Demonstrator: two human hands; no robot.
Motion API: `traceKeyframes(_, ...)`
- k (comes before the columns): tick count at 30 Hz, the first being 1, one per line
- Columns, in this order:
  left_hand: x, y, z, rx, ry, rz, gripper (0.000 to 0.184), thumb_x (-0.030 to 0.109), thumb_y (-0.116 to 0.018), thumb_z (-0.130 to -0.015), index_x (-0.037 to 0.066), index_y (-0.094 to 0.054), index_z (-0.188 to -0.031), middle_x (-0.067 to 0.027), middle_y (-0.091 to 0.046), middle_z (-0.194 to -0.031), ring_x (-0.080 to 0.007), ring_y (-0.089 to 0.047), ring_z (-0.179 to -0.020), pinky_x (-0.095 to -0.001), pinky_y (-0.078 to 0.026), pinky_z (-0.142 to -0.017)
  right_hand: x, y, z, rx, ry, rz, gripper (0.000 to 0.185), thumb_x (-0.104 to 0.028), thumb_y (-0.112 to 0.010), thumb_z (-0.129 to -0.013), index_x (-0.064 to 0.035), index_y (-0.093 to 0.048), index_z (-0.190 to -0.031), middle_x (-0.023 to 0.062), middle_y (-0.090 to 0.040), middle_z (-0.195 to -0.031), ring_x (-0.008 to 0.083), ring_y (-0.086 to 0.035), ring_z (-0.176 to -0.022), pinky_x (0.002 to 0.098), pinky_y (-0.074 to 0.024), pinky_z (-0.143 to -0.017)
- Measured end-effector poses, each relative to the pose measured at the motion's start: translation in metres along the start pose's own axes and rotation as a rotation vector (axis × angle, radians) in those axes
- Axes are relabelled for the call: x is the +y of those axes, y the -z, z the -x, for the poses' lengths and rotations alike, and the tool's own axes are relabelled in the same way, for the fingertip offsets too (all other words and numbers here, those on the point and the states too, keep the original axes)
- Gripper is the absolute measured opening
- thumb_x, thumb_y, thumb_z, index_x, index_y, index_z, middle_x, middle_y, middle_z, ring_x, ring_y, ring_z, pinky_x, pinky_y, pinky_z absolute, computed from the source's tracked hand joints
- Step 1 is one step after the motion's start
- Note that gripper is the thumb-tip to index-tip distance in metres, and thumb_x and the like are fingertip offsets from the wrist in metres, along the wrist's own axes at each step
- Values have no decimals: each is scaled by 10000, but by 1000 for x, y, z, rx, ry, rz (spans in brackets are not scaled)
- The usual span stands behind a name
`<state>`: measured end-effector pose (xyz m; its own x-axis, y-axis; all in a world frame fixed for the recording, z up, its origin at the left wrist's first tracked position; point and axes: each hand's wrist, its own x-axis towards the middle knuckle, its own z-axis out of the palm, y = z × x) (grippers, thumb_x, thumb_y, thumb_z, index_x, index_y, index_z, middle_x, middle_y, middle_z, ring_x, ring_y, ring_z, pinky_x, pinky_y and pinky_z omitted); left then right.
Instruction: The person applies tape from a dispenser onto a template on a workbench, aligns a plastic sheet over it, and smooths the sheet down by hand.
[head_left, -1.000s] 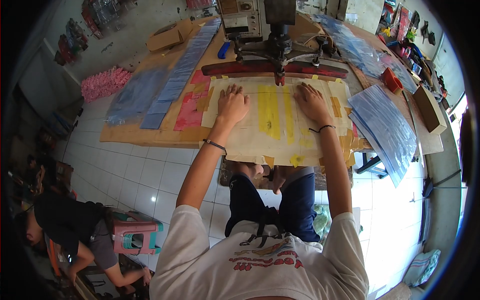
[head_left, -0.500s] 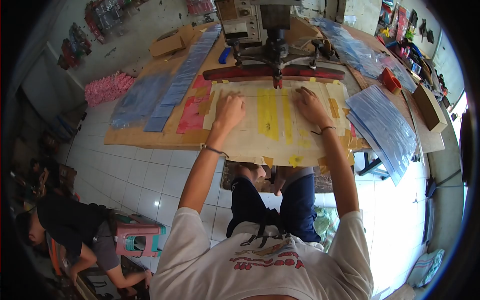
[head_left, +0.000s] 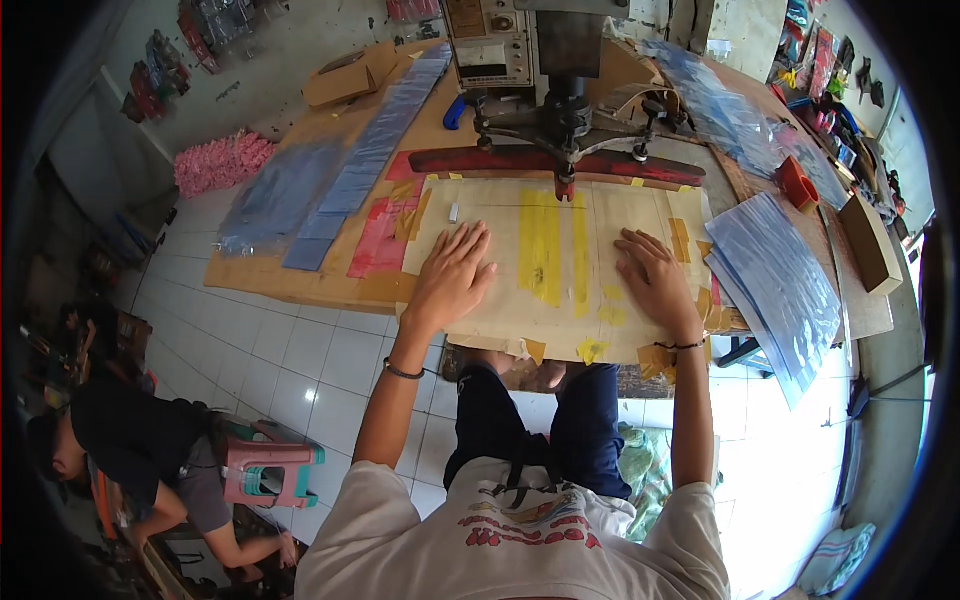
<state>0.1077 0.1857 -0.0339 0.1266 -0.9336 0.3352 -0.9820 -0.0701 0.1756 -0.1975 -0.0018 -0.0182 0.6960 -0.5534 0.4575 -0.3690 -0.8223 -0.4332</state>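
My left hand (head_left: 450,278) lies flat, fingers stretched out, on the left part of a tan board (head_left: 500,245) patched with tape. My right hand (head_left: 658,282) rests palm down on the board's right part, its fingers extended and slightly bent. Strips of yellow tape (head_left: 540,250) run down the board between both hands. Just beyond my left fingertips is a small white piece (head_left: 454,212), too small to name. Above the board's far edge hangs a machine's press head with a long dark red bar (head_left: 480,162).
Clear bluish plastic sheets (head_left: 775,285) overhang the table on the right, near an orange tape ring (head_left: 797,184) and a cardboard box (head_left: 869,243). More plastic strips (head_left: 375,145) lie left. A co-worker (head_left: 140,450) bends beside a pink stool (head_left: 270,470) at lower left.
Both hands have come back toward my body over the board. My left fingers, curled before, are now spread flat. The small white piece now shows beyond them.
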Motion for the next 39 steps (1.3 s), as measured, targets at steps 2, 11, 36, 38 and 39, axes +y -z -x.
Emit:
traceKeyframes(2, 0, 0, 2, 6, 4, 1, 567, 323, -517, -1041, 3, -480, -1508, -171, -421, -1612, -366, -345, -1515, -485, -227, -1268, 1, -4, 2, 8, -1, -8, 304, -187, -645, -964, -35, -706, -1220, 164, -635, -1402, 377, -538, -1351, 457, -430, -1136)
traceKeyframes(11, 2, 2, 2, 26, 22, 11, 553, 318, -542, -1030, 13, -506, -1490, -189, -436, -1597, -381, -364, -1500, -479, -244, -1266, -3, 1, 0, 15, -3, -2, 286, -167, -652, -957, -34, -716, -1202, 170, -645, -1389, 381, -545, -1347, 463, -430, -1136)
traceKeyframes(36, 5, 5, 4, 68, 60, 83, 502, 280, -599, -991, 56, -586, -1440, -147, -506, -1557, -347, -428, -1466, -491, -284, -1243, -8, 1, -2, 31, -63, -29, 292, -122, -651, -937, 16, -733, -1181, 189, -691, -1311, 390, -576, -1332, 473, -410, -1157)
traceKeyframes(38, 5, 5, 4, 69, 62, 79, 502, 285, -600, -993, 59, -585, -1441, -147, -507, -1556, -347, -429, -1466, -491, -286, -1242, -8, 1, -2, 30, -57, -29, 292, -119, -650, -937, 18, -732, -1182, 190, -691, -1311, 391, -575, -1333, 475, -409, -1158)
traceKeyframes(39, 6, 5, 4, 69, 64, 76, 503, 289, -600, -994, 60, -584, -1442, -147, -507, -1556, -348, -429, -1465, -492, -286, -1242, -7, 1, -2, 28, -52, -23, 292, -118, -649, -937, 18, -732, -1183, 190, -691, -1311, 391, -575, -1333, 476, -409, -1158)
